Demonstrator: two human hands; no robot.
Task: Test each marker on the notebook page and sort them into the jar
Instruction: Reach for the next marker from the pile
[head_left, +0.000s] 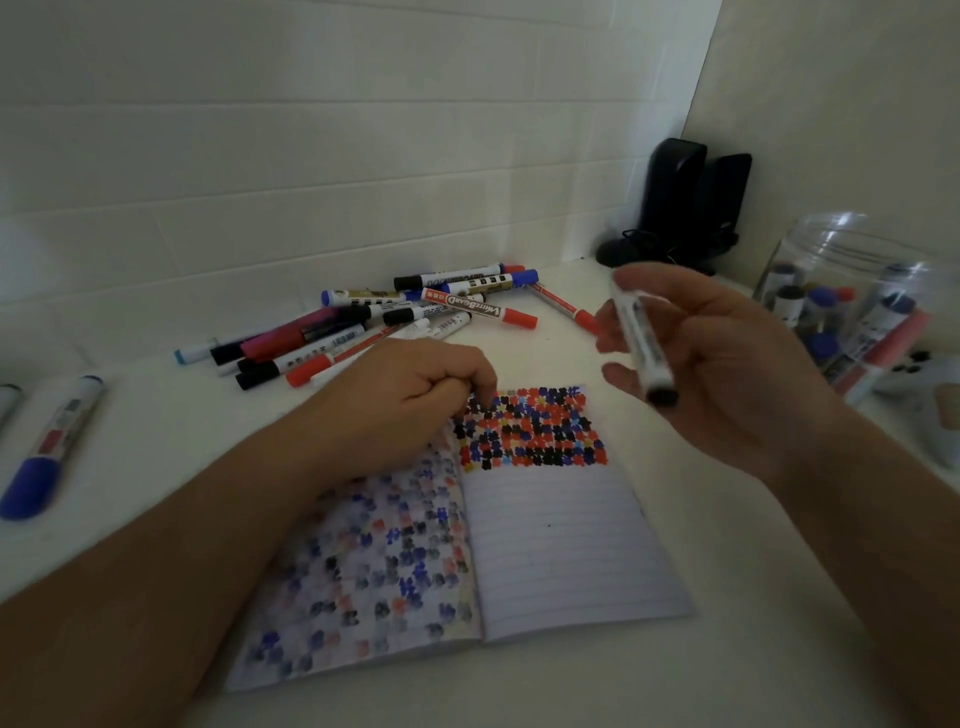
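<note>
Holding a black-capped marker (640, 340) in my right hand (727, 374), raised above the notebook (561, 540). Fingers are only loosely curled round the barrel, thumb on the near side, cap end pointing down at me. The frame is motion-blurred there, so I can't tell how firm that hold is.

Left hand (410, 395) is curled into a loose fist, knuckles resting on the top of the page just beside the test marks (530, 434). It may be pinching something small, but the fingers hide it.

Risks from here:
- The loose hold could let the marker slip and drop onto the page or roll off the table (753, 649).
- If the cap is on, no mark gets made; if it's only half seated, the tip dries out in the jar.
- The left fist sits touching fresh ink and could smear it.
- The jar (852, 291) is at the far right, already holding markers and lying tilted. A careless toss could bounce out or nudge it.
- The untested pile (374, 322) lies near the notebook's top edge, and a sweep of my forearm could scatter it.
</note>
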